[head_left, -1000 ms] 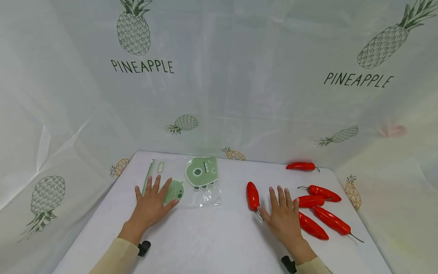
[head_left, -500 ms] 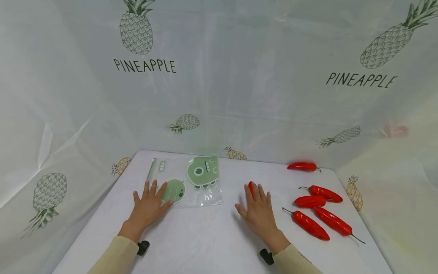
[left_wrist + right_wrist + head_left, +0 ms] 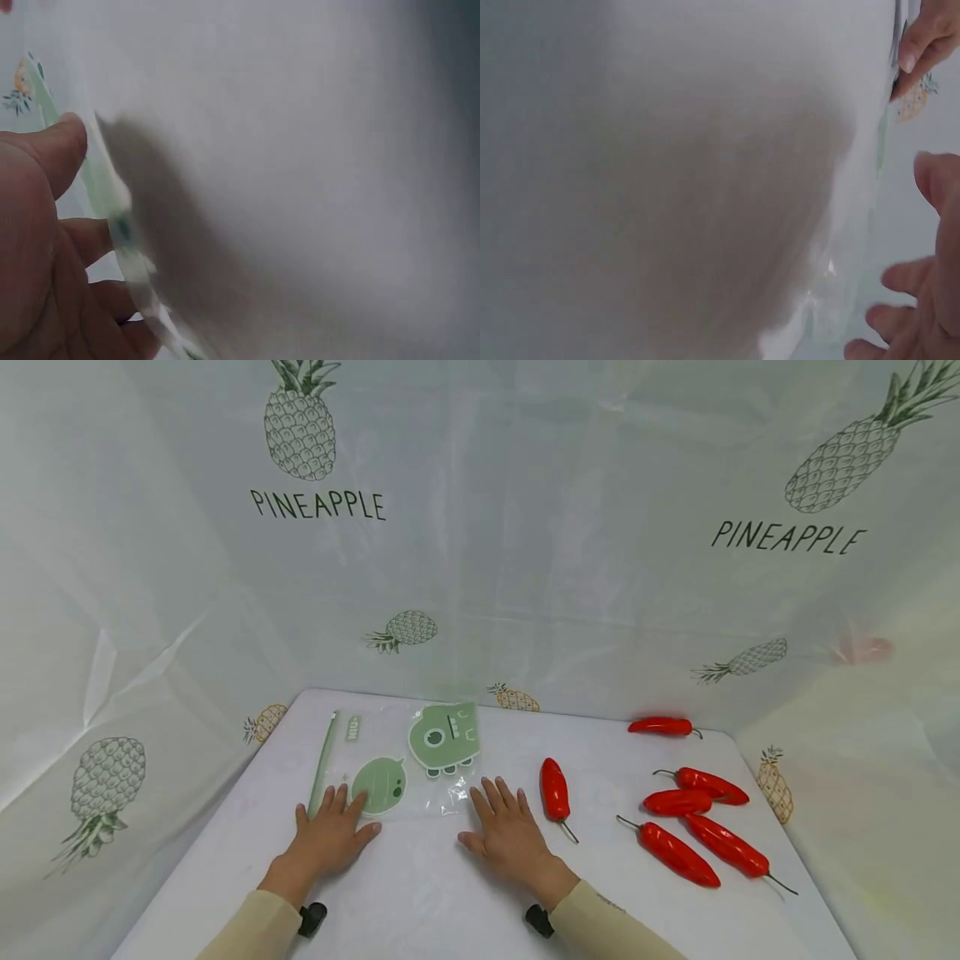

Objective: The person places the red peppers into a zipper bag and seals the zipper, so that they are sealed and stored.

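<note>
A clear flat bag with green cartoon figures [image 3: 439,739] lies at the back left of the white table [image 3: 420,893]. The left hand [image 3: 326,843] has its fingers spread over the bag's near left edge; in the left wrist view, the left hand [image 3: 45,247] shows fingertips at that edge. Beside the bag's near right corner, the right hand [image 3: 513,843] is held palm down with fingers extended, holding nothing. The right wrist view shows the right hand [image 3: 930,277] with its fingers apart near the bag. Whether it touches the bag, I cannot tell.
One red pepper [image 3: 554,789] lies just right of the right hand. Several others, including a front one [image 3: 681,855] and a back one [image 3: 660,726], are on the table's right side. A pineapple-print sheet [image 3: 525,568] hangs behind and beside the table.
The right hand has moved left, away from over the single red pepper, to the bag's near right corner. The left hand has shifted slightly toward the near side.
</note>
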A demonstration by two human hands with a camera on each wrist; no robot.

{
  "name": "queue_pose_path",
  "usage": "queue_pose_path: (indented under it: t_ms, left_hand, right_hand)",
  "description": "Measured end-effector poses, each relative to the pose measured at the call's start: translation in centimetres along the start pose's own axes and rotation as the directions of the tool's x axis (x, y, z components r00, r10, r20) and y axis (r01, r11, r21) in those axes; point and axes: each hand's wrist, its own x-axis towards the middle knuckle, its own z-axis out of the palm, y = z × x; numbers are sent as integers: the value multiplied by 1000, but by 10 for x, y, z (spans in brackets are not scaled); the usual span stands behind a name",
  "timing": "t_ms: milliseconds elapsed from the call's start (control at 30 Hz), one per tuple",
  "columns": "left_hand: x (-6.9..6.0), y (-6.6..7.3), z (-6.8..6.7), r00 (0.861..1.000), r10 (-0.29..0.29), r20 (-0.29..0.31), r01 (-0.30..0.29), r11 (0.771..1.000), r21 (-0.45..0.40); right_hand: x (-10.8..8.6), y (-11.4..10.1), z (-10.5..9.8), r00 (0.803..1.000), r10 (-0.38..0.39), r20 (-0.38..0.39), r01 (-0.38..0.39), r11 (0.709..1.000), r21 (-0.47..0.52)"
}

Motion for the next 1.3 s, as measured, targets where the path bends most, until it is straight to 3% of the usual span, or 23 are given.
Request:
queue_pose_path:
  t_ms: [200,500,767,933,1000,1100,1300]
  left_hand:
    - [-11,10,2,998,42,38,-42,999,7]
    - [-42,34,8,984,158,87,-158,987,-4]
    - [-61,69,15,936,321,144,-316,947,-55]
    - [-62,80,12,900,390,194,-373,920,-120]
    - [-58,80,9,891,410,194,-385,910,-152]
    - [-46,74,0,899,405,167,-380,910,-165]
    - [-13,48,-22,955,286,82,-282,958,-59]
  right_hand:
    - [0,3,4,996,0,84,4,999,-43]
    - [6,26,-1,996,44,75,-44,999,-6]
    - [17,39,1,992,92,90,-91,996,-21]
    - [21,42,2,989,122,85,-122,992,0]
    - [21,41,2,988,132,80,-133,991,11]
    - [17,32,1,991,119,65,-121,992,27]
    - [-1,-5,1,999,5,51,-5,1000,2]
